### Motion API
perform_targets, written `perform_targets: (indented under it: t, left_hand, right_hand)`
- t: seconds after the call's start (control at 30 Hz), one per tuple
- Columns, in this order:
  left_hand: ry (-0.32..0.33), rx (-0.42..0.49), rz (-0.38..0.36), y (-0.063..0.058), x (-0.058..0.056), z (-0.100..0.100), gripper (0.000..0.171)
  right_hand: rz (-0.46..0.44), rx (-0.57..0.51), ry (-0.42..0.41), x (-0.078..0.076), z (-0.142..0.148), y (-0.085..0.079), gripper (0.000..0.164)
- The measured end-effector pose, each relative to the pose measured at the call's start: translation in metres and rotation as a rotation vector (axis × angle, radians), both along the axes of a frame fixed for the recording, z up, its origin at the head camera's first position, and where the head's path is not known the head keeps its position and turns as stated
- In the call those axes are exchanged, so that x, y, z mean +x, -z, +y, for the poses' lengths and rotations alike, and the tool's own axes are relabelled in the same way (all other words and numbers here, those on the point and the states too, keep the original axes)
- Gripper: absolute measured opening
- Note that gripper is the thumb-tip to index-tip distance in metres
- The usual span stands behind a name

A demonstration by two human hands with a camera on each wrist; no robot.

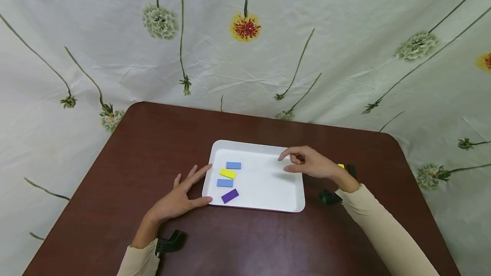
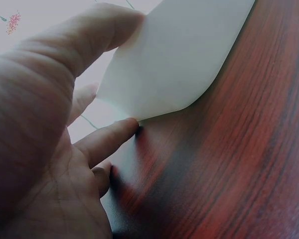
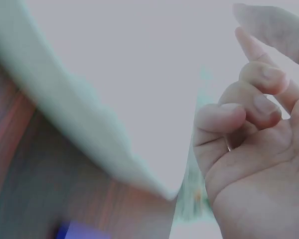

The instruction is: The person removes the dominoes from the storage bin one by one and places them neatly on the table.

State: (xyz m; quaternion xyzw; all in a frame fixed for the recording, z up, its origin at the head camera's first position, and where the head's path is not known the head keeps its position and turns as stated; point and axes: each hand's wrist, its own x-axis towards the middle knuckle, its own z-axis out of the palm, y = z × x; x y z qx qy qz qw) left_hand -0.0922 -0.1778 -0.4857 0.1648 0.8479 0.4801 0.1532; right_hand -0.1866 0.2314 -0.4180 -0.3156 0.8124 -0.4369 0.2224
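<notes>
A white tray lies on the table. Two blue blocks, a yellow block and a tilted purple block form a rough column in its left part. My left hand rests at the tray's left edge with fingers spread; in the left wrist view its thumb and a fingertip meet the tray's rim. Over the tray's right side hovers my right hand, its thumb and index finger apart. The right wrist view shows its other fingers curled loosely, with nothing held.
Partly hidden behind the right forearm are a yellow piece and a dark piece on the brown table. A blue-purple object shows at the bottom of the right wrist view. Behind the table hangs a flower-print cloth.
</notes>
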Motion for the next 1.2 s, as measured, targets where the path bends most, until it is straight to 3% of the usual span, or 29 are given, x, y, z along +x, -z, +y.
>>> perform_targets:
  t: [0.2,0.5,0.93,1.2]
  left_hand:
    - [-0.005,0.0,-0.001,0.0,0.0,0.0,0.089]
    - [-0.003,-0.008,-0.003,0.001,0.0,0.0,0.087]
    - [0.004,-0.007,-0.006,0.002,0.0,0.0,0.088]
    - [-0.008,-0.003,-0.027,0.001,0.001,-0.002,0.088]
  right_hand:
    - [-0.061,0.082,-0.138,-0.022,-0.063,0.002,0.029]
    - [-0.123,0.085,-0.21,-0.042,-0.118,0.023,0.034]
    - [-0.164,0.163,-0.255,-0.049,-0.142,0.035,0.054]
    - [-0.153,0.187,-0.291,-0.048,-0.148,0.035,0.054]
